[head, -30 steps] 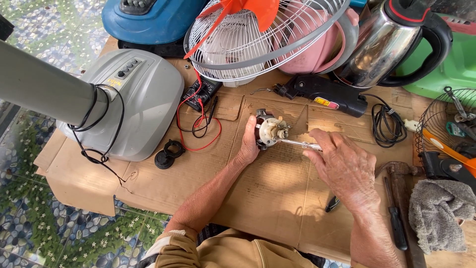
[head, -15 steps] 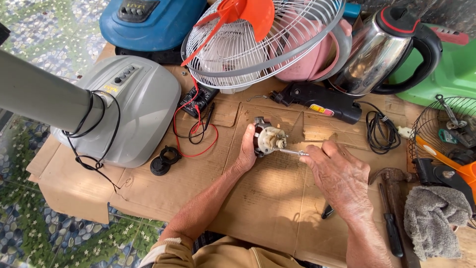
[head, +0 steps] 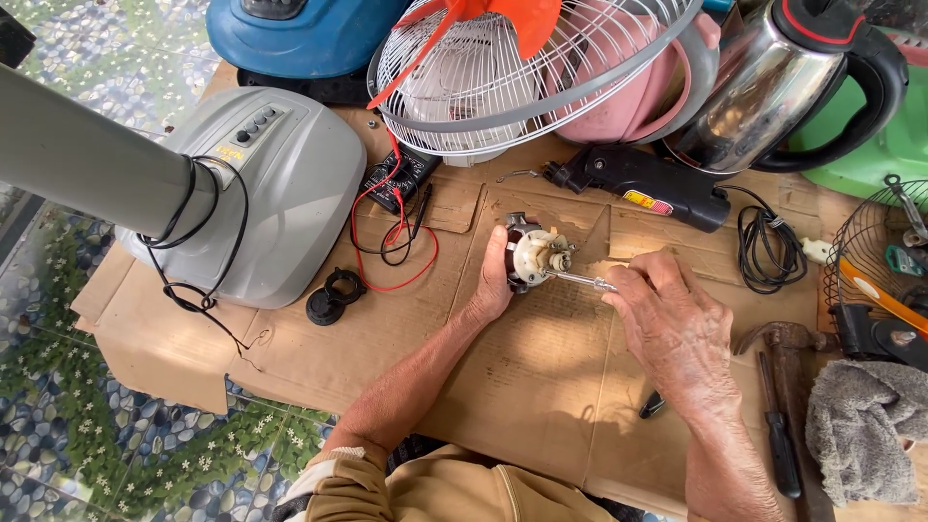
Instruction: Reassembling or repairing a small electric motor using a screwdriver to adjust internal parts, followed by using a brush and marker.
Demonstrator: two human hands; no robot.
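The small fan motor [head: 534, 256] sits near the middle of the flat brown cardboard [head: 541, 387], just below the white wire fan guard [head: 522, 77]. The left hand [head: 493, 285] is curled snug round the motor's left side & holds it up on its edge, fingers mostly hidden behind it. The right hand [head: 667, 324] is closed tight round the handle of a thin metal screwdriver [head: 580, 280]; the tip pokes into the white face of the motor.

Step in hand, I think: working a screw on the motor's front w/ the driver, either turning it out or in; can't tell which.

The next move needs the left hand to keep the motor from rolling, & the tip to sit square in the screw so it won't slip.

Round about: a grey fan base [head: 280, 184] to the left w/ a black cord, a black meter w/ red wires [head: 401, 179], a shiny kettle [head: 773, 87], a hammer [head: 788, 343] & a grey rag [head: 860, 430] at right.
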